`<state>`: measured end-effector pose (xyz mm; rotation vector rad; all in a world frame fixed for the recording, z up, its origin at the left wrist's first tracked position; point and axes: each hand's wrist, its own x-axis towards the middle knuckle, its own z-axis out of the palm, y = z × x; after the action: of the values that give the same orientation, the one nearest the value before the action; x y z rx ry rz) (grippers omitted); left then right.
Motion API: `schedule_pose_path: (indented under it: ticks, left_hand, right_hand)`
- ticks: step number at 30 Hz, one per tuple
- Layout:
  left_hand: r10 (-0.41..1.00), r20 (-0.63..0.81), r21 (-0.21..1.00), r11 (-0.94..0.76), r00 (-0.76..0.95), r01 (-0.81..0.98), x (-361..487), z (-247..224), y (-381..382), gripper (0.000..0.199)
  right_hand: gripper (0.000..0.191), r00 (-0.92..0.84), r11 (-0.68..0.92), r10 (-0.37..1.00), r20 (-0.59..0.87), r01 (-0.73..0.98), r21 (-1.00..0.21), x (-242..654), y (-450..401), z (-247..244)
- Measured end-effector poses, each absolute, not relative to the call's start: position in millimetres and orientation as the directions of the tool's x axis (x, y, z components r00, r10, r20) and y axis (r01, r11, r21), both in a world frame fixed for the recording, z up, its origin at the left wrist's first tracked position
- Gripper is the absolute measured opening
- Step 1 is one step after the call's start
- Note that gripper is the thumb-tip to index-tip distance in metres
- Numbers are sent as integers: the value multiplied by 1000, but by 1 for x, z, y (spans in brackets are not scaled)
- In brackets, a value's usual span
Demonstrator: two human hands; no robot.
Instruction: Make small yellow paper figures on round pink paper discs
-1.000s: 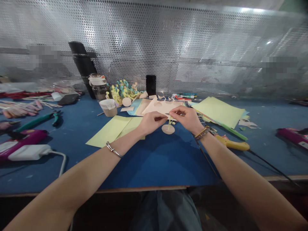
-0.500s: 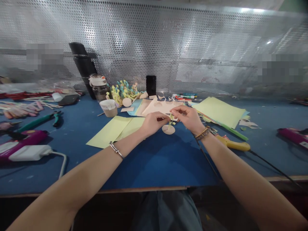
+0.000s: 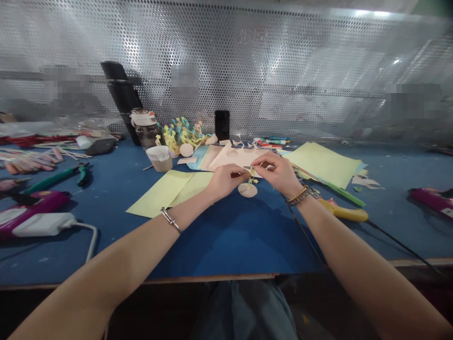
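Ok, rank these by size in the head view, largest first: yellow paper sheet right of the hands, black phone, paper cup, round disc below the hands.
Yellow paper sheet
Then black phone and paper cup, too alike to rank
Round disc, smallest

I'm getting hard glare off the perforated metal panel (image 3: 283, 61) far beyond the right hand (image 3: 278, 175), and soft shadow beneath the left hand (image 3: 225, 182) on the blue mat (image 3: 226, 245). Wide-angle bending curves my frame's edges, and pixelated patches (image 3: 184, 81) sit blurred beyond both hands.
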<state>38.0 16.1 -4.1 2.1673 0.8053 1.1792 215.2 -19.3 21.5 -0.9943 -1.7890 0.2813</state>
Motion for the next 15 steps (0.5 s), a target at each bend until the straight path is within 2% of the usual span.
schedule_pose_path:
  ticks: [15]
  left_hand:
    - [724,542,684,-675,428,276,38,-3,15,15]
  right_hand:
    - [12,-198,653,680,706,602,-460,215,-19,18]
